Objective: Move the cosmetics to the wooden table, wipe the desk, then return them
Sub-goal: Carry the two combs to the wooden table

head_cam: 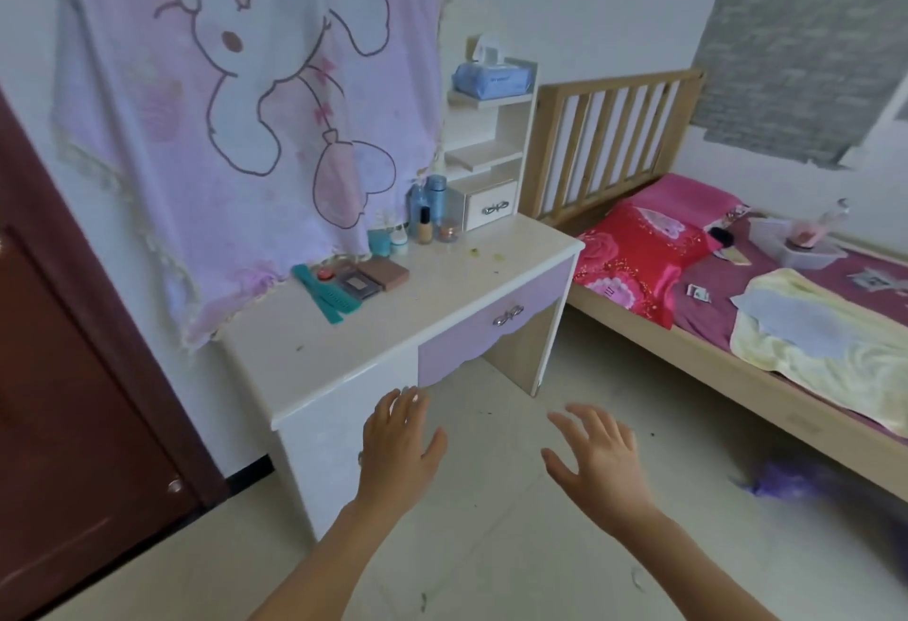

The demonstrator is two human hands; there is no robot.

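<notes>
Cosmetics, upright group: blue bottles (428, 198), a foundation bottle (424, 225), a small glass jar (447, 232) and teal and white pots (388, 239) stand at the desk's back edge, against the hanging; probably kept there to leave the front free.
Cosmetics, flat group: teal combs (326, 295), a small red tin (324, 274), a dark compact (357, 284) and a brown palette (383, 273) lie side by side, left of the upright group.
Desk (304, 365): white top, lilac drawer; greenish specks on the bare part near the right end, the likely reason for wiping.
Left hand (398, 448): empty, fingers spread, in front of the desk's near corner.
Right hand (597, 458): empty, fingers spread, over the floor, apart from the desk.
Stage (judged): nothing moved yet; all cosmetics are on the desk.
Wooden table: not in view.
Surroundings: shelf unit (491, 148) with a wipes pack (491, 79); rabbit-print hanging (245, 80); wooden bed (688, 306) to the right.
</notes>
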